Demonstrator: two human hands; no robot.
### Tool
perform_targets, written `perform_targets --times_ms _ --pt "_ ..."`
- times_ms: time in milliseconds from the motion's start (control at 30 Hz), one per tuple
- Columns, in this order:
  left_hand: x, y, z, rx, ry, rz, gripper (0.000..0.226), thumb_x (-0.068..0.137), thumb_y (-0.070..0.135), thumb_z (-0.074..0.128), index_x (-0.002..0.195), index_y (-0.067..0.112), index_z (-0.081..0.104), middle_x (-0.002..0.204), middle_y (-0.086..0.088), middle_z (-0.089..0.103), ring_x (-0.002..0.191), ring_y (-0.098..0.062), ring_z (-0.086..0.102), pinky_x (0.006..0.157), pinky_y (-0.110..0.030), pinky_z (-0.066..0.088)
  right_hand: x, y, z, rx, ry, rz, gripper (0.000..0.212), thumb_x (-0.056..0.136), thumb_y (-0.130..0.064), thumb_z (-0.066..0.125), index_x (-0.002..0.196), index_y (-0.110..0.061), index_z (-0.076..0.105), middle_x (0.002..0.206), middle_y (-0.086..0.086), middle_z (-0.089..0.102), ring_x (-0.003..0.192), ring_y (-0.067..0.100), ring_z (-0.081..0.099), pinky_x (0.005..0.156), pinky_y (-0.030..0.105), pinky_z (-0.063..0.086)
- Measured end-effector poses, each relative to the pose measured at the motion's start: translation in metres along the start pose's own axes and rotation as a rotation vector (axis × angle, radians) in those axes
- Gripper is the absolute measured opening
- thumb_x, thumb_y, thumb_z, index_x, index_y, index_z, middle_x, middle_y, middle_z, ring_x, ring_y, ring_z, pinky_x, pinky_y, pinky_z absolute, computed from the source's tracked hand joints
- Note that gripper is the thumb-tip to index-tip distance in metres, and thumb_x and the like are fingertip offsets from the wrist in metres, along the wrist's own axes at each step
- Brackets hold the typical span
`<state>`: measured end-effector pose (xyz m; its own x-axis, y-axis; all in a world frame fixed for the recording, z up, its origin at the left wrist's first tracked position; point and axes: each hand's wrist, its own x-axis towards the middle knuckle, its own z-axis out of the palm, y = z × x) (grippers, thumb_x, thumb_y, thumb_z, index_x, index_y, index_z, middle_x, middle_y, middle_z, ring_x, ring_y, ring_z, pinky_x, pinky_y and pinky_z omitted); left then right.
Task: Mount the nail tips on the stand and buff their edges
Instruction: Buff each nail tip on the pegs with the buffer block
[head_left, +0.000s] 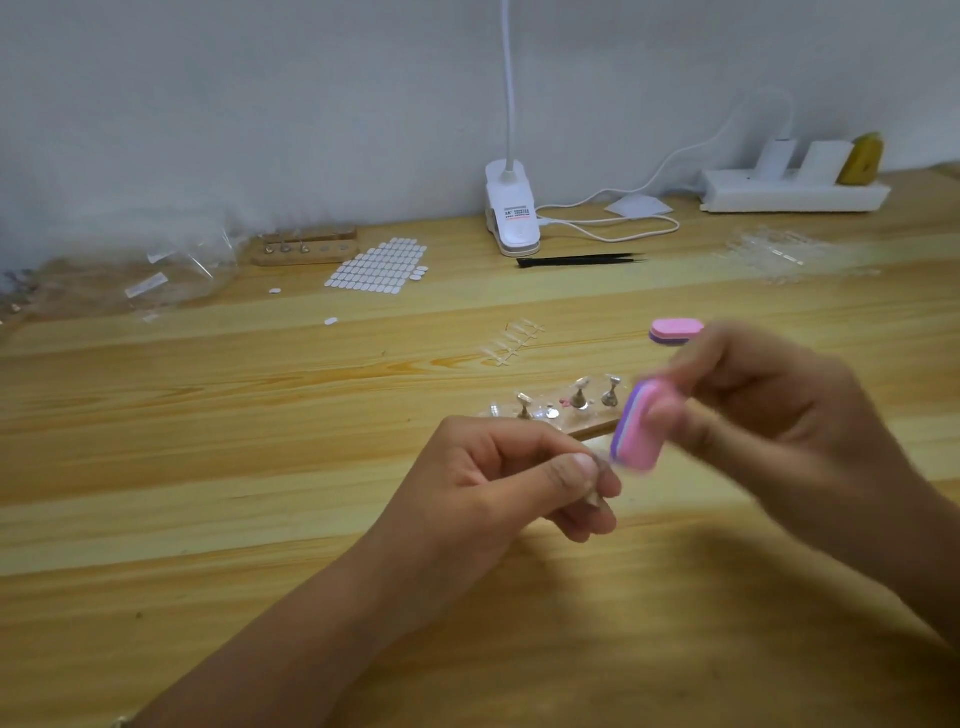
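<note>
Two hands mid-frame, both busy. Left hand (519, 478) pinches a small metal holder peg (593, 498) between thumb and fingers, with a clear nail tip (605, 460) at its top (barely visible, can't confirm seating). Buffer block (641, 426), pink over purple, sits edge-on at that tip, gripped by right hand (769, 415), which is blurred. Reads as the buffing step.

Next move: short light strokes along the tip edge, then peg back onto the stand (561, 415) just behind the hands, where one socket looks free.

Around, left to right:
- plastic bags (171, 270)
- second wooden stand (304, 248)
- adhesive tab sheet (376, 267)
- strip of loose tips (511, 343)
- clip lamp (511, 213)
- black tweezers (579, 260)
- spare buffer (675, 330)
- power strip (795, 193)

Nothing on the worktop (260, 415) blocks the way back. The right hand and buffer block hide the stand's right end.
</note>
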<state>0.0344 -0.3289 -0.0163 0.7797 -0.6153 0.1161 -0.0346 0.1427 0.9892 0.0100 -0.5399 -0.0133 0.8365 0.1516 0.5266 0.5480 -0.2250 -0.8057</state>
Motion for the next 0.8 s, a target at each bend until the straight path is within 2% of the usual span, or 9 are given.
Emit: perform_targets --times_ms 100,133,200,300,400,500,633,700,800 --pt "0.002 0.001 -0.002 -0.075 0.012 -0.045 0.02 0.089 0.012 0.056 0.08 0.011 0.074 0.072 -0.006 0.068 0.071 -0.019 0.066 0.068 -0.026 0.054 0.008 -0.002 -0.019 0.227 0.192 0.057 0.022 0.084 -0.044 0.074 0.094 -0.027 0.065 0.082 -0.002 0.074 0.081 0.014 0.069 0.083 0.023 0.054" --pt "0.003 0.0 -0.002 -0.099 0.013 -0.064 0.021 0.09 0.013 0.054 0.079 0.013 0.072 0.073 -0.005 0.066 0.073 -0.019 0.065 0.068 -0.028 0.054 0.008 -0.003 -0.022 0.283 0.192 0.073 0.026 0.082 -0.048 0.076 0.094 -0.028 0.066 0.079 -0.001 0.073 0.077 0.014 0.066 0.083 0.023 0.053" --pt "0.004 -0.001 0.0 -0.108 0.008 -0.084 0.023 0.092 0.016 0.051 0.08 0.016 0.07 0.073 -0.003 0.063 0.073 -0.018 0.062 0.066 -0.03 0.053 0.003 -0.003 -0.017 0.328 0.059 0.102 0.026 0.084 -0.046 0.075 0.097 -0.026 0.065 0.077 0.002 0.071 0.073 0.014 0.065 0.086 0.024 0.052" --pt "0.003 -0.001 0.002 -0.087 -0.023 -0.068 0.024 0.096 0.02 0.049 0.083 0.019 0.07 0.071 -0.002 0.06 0.067 -0.015 0.059 0.063 -0.027 0.052 -0.005 -0.005 -0.001 0.276 -0.16 0.131 0.021 0.09 -0.038 0.07 0.099 -0.021 0.063 0.082 0.005 0.07 0.075 0.012 0.064 0.076 0.02 0.053" --pt "0.003 0.0 0.002 -0.075 -0.041 -0.04 0.025 0.097 0.022 0.049 0.082 0.02 0.069 0.069 0.003 0.059 0.061 -0.014 0.057 0.062 -0.025 0.051 -0.001 -0.006 -0.004 0.175 -0.083 0.15 0.023 0.089 -0.041 0.07 0.094 -0.02 0.066 0.08 0.007 0.071 0.073 0.014 0.064 0.074 0.021 0.053" --pt "0.002 0.001 0.002 -0.038 -0.049 -0.036 0.025 0.096 0.026 0.049 0.08 0.02 0.068 0.07 0.004 0.06 0.061 -0.014 0.058 0.063 -0.024 0.051 0.002 -0.007 -0.014 0.172 0.016 0.159 0.022 0.086 -0.045 0.072 0.088 -0.024 0.067 0.074 -0.001 0.069 0.072 0.011 0.062 0.077 0.019 0.051" --pt "0.002 -0.001 0.003 -0.007 -0.037 -0.008 0.026 0.097 0.024 0.048 0.083 0.023 0.069 0.07 0.004 0.062 0.058 -0.014 0.059 0.062 -0.022 0.049 -0.003 -0.008 0.0 0.227 -0.164 0.151 0.027 0.089 -0.041 0.071 0.095 -0.016 0.065 0.08 0.011 0.069 0.074 0.021 0.065 0.073 0.024 0.052" --pt "0.002 0.0 0.004 -0.008 -0.032 0.005 0.027 0.098 0.021 0.046 0.081 0.021 0.068 0.069 0.003 0.061 0.056 -0.014 0.058 0.06 -0.02 0.048 0.0 -0.006 -0.004 0.196 -0.123 0.176 0.018 0.091 -0.036 0.069 0.093 -0.017 0.066 0.079 0.014 0.068 0.073 0.026 0.063 0.071 0.028 0.05" --pt "0.002 0.001 0.003 -0.026 -0.03 0.011 0.025 0.097 0.019 0.047 0.079 0.014 0.064 0.068 0.0 0.06 0.052 -0.015 0.057 0.056 -0.023 0.049 0.004 -0.004 -0.013 0.205 -0.01 0.214 0.002 0.088 -0.023 0.068 0.087 -0.024 0.07 0.074 0.002 0.065 0.072 0.013 0.058 0.069 0.018 0.048"
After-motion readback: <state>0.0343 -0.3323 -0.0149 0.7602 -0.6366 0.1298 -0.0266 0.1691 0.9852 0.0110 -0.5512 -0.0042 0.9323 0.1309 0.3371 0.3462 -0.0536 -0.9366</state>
